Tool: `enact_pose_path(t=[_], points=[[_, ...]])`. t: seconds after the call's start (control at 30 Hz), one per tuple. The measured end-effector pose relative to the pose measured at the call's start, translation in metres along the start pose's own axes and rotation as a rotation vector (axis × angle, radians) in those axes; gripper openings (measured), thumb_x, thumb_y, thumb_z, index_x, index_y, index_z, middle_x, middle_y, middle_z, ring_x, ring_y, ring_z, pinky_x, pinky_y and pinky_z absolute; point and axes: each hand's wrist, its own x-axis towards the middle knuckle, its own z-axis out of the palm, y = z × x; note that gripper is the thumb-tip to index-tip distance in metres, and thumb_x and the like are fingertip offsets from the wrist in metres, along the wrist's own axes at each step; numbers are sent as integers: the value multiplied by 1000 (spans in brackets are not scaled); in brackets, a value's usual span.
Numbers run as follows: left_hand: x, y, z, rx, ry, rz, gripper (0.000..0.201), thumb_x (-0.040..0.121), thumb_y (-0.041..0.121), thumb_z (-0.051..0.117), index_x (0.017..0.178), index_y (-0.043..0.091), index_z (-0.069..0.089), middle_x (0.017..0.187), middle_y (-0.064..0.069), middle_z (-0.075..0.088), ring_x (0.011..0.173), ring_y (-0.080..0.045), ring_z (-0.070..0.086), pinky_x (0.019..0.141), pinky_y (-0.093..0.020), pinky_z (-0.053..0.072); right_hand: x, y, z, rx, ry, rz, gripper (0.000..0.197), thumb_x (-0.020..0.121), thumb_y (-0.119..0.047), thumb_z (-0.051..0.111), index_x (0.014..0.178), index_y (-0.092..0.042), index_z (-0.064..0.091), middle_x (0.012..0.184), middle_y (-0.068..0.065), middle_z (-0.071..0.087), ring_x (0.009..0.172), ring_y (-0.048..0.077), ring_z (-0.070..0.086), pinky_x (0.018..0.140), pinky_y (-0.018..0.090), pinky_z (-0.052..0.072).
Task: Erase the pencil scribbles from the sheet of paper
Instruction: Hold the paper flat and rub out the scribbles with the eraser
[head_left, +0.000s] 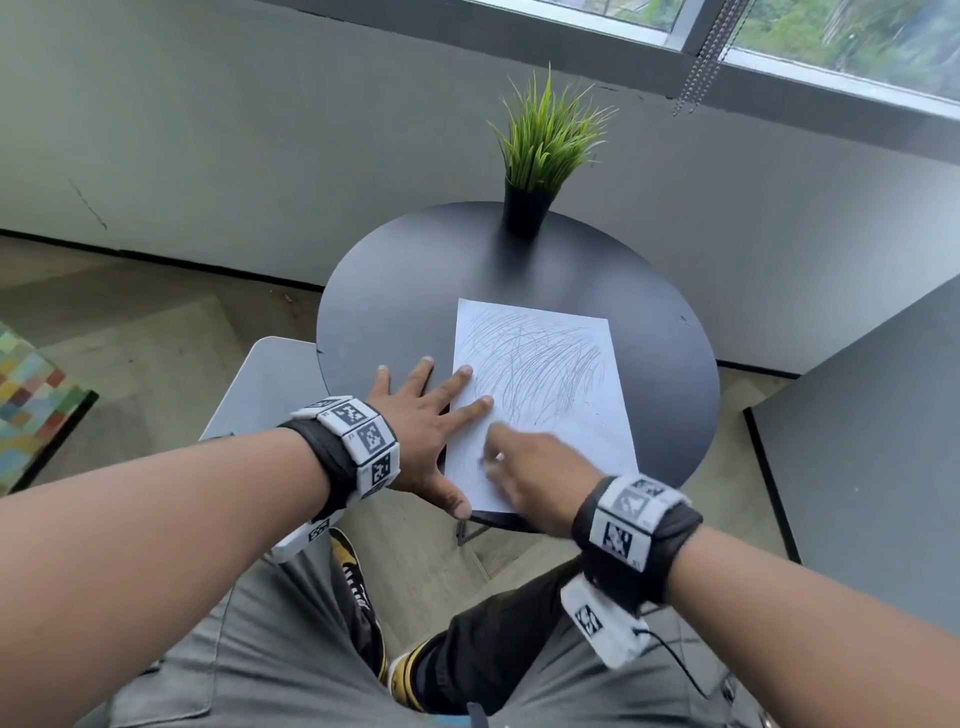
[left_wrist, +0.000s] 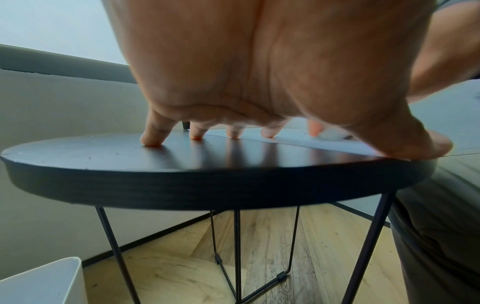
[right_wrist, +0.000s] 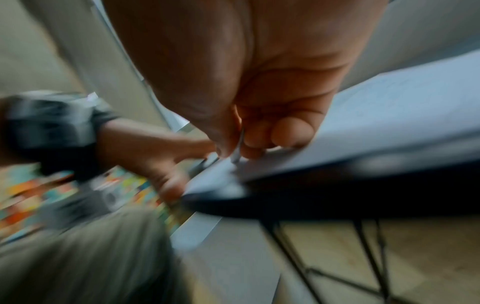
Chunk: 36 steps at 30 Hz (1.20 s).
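A white sheet of paper (head_left: 566, 415) lies on the round black table (head_left: 405, 291), its upper half covered in grey pencil scribbles (head_left: 530, 358). My left hand (head_left: 426, 421) lies flat with fingers spread. Two fingertips press the sheet's left edge and the thumb sits by its near corner. My right hand (head_left: 524, 467) is motion-blurred over the sheet's lower left part. In the right wrist view its thumb and fingers pinch a small pale eraser (right_wrist: 237, 153) against the paper (right_wrist: 389, 115). The eraser (left_wrist: 331, 134) also shows in the left wrist view beyond the thumb.
A black pot of green grass (head_left: 540, 156) stands at the table's far edge. A white container (head_left: 270, 384) sits left of the table, a grey tabletop (head_left: 857, 467) to the right, and a colourful rug (head_left: 31, 395) at far left. Thin metal legs (left_wrist: 237, 246) hold the table.
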Motion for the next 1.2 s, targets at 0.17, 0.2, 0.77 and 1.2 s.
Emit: enact_pose_path(t=[0.17, 0.2, 0.77, 1.2], points=[[1, 0, -2, 11, -6, 5, 134, 48, 107, 37, 151, 46, -24, 163, 6, -31, 151, -39, -18, 112, -74, 8, 15, 17, -11, -41, 52, 56, 20, 101, -37, 43, 107, -19, 49, 103, 11, 64, 92, 32, 58, 80, 41, 48], [1, 0, -2, 13, -5, 6, 134, 47, 107, 36, 151, 46, -24, 163, 6, -31, 151, -39, -18, 112, -74, 9, 21, 25, -16, -19, 110, 123, 19, 100, -38, 43, 106, -21, 49, 101, 12, 64, 91, 33, 58, 80, 41, 48], [-2, 2, -3, 25, 3, 3, 134, 50, 106, 39, 151, 44, -23, 163, 4, -30, 151, -41, -17, 111, -76, 9, 13, 3, -3, -119, -48, -60, 20, 102, -37, 41, 108, -18, 46, 99, 10, 65, 80, 27, 55, 72, 39, 47], [-1, -1, -1, 16, 15, 19, 133, 48, 108, 32, 151, 45, -24, 163, 4, -29, 151, -41, -17, 112, -74, 9, 20, 25, -15, -73, 73, 5, 25, 103, -41, 39, 110, -19, 47, 101, 10, 64, 89, 31, 57, 78, 41, 47]])
